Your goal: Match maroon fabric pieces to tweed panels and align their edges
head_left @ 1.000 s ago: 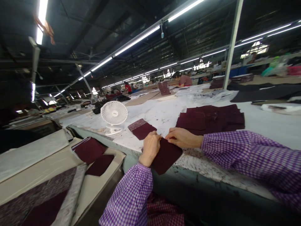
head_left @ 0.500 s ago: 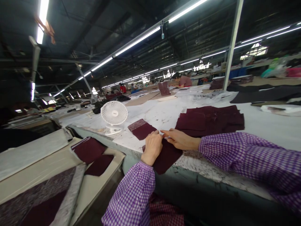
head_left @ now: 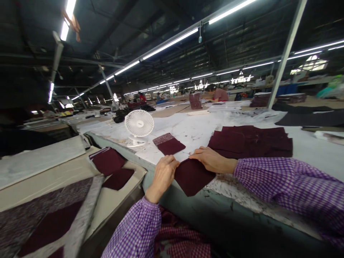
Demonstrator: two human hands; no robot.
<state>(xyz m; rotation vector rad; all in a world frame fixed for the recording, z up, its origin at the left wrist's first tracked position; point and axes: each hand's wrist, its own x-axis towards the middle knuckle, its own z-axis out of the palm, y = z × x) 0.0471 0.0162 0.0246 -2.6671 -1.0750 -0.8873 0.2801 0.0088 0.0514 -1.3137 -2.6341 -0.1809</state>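
Observation:
A dark maroon fabric piece (head_left: 192, 176) lies at the table's front edge, its lower corner hanging over. My left hand (head_left: 164, 173) has its fingers closed on the piece's upper left corner. My right hand (head_left: 211, 159) pinches the top edge of the same piece, a short gap away from the left fingers. Just beyond the hands lies a small maroon stack (head_left: 171, 147) with a speckled strip along its far side. Several layered maroon pieces (head_left: 249, 142) are spread behind my right hand and forearm.
A white fan (head_left: 139, 123) stands on the white-covered table (head_left: 185, 123) at the back left. On the lower left surface (head_left: 107, 211) are more maroon pieces (head_left: 107, 161) and a speckled sheet. A person (head_left: 220, 95) is at the far tables, near a stacked bundle (head_left: 195, 101).
My hands have moved apart along the fabric's top edge, the left one leftward and down. More of the maroon piece now shows between them. The whole view has shifted slightly.

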